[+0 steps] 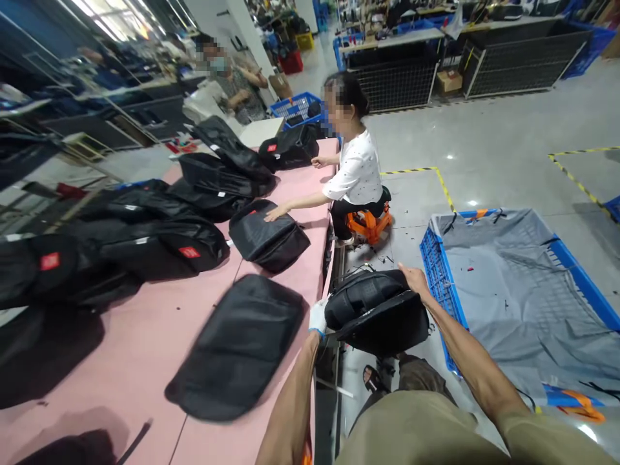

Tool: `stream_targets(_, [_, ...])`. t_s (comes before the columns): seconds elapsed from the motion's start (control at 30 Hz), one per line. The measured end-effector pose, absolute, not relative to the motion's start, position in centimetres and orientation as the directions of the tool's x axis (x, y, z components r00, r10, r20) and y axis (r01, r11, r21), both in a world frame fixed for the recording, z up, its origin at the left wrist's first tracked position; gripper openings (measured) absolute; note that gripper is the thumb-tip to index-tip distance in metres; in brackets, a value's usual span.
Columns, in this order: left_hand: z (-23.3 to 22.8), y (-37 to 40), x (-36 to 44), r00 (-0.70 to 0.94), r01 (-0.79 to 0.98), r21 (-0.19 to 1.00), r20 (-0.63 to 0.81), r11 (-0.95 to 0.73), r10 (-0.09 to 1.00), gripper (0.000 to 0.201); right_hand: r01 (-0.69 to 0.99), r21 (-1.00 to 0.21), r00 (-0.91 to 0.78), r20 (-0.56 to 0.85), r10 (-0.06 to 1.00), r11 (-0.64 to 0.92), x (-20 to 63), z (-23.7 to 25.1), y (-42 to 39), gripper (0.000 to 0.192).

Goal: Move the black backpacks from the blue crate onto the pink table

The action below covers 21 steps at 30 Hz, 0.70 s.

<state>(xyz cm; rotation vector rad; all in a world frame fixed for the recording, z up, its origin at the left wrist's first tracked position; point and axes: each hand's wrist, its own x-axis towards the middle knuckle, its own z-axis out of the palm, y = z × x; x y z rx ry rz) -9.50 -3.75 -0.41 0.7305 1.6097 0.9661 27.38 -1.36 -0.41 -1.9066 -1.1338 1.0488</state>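
Note:
Between my two hands I hold a black bag [378,310], in the gap between the pink table and the blue crate. My left hand [318,316], in a white glove, is closed on the bag's left end. At its upper right edge, my bare right hand [413,279] grips it, with the fingers partly hidden behind the bag. Another black bag [242,349] lies flat on the table to the left of my left hand. Beyond that, a co-worker's hand rests on a third black bag [268,236].
The pink-covered table [213,297] bears several more black bags [159,242], some with red labels. A co-worker [358,161] sits at its far right edge on an orange stool [371,223]. To my right stands a large blue crate [440,290] with a grey lining.

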Motion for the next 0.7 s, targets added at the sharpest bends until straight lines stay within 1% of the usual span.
stream_targets(0.07, [-0.7, -5.7, -9.4, -0.226, -0.079, 0.864, -0.501, 0.497, 0.835, 0.048, 0.385, -0.847, 0.293, -0.266, 0.918, -0.368, 28.1, -0.1, -1.6, 0.079])
stream_targets(0.13, [-1.0, -8.3, -9.1, -0.199, -0.142, 0.853, -0.522, 0.502, 0.830, 0.057, 0.369, -0.864, 0.315, -0.230, 0.921, -0.342, 29.0, 1.2, -2.3, 0.079])
stream_targets(0.2, [-1.4, -11.3, -8.6, -0.167, -0.188, 0.844, -0.531, 0.502, 0.831, 0.063, 0.321, -0.900, 0.360, -0.173, 0.917, -0.296, 29.5, 3.3, -3.6, 0.083])
stream_targets(0.27, [-1.9, -14.4, -7.8, -0.085, -0.239, 0.819, -0.553, 0.522, 0.829, 0.064, 0.328, -0.921, 0.355, -0.086, 0.931, -0.210, 28.7, 5.8, -5.8, 0.079])
stream_targets(0.33, [-2.5, -17.5, -6.9, 0.056, -0.302, 0.761, -0.587, 0.574, 0.808, 0.064, 0.433, -0.892, 0.307, 0.012, 0.952, -0.129, 26.6, 7.7, -8.7, 0.076])
stream_targets(0.4, [-3.3, -20.0, -5.8, 0.189, -0.346, 0.694, -0.607, 0.631, 0.772, 0.064, 0.566, -0.819, 0.267, 0.073, 0.961, -0.095, 24.4, 8.3, -11.9, 0.087])
stream_targets(0.43, [-3.6, -21.0, -5.3, 0.223, -0.364, 0.675, -0.606, 0.642, 0.763, 0.065, 0.598, -0.794, 0.284, 0.084, 0.955, -0.108, 23.7, 8.1, -13.4, 0.095])
stream_targets(0.5, [-4.0, -22.4, -4.3, 0.235, -0.409, 0.668, -0.581, 0.621, 0.779, 0.063, 0.579, -0.789, 0.386, 0.043, 0.922, -0.205, 24.1, 6.8, -16.2, 0.108])
stream_targets(0.57, [-3.9, -22.9, -3.8, 0.241, -0.449, 0.674, -0.541, 0.587, 0.806, 0.059, 0.506, -0.766, 0.537, -0.080, 0.840, -0.396, 26.7, 5.1, -18.4, 0.110])
stream_targets(0.6, [-3.6, -22.9, -3.8, 0.247, -0.437, 0.686, -0.530, 0.582, 0.811, 0.059, 0.461, -0.730, 0.606, -0.156, 0.780, -0.504, 28.5, 4.3, -19.3, 0.107])
stream_targets(0.63, [-3.2, -22.8, -3.9, 0.254, -0.400, 0.705, -0.529, 0.586, 0.810, 0.058, 0.420, -0.684, 0.659, -0.222, 0.719, -0.596, 30.1, 3.6, -20.0, 0.100])
stream_targets(0.7, [-2.3, -22.3, -4.5, 0.248, -0.299, 0.746, -0.542, 0.595, 0.803, 0.055, 0.340, -0.631, 0.721, -0.301, 0.624, -0.698, 32.3, 2.4, -20.9, 0.076])
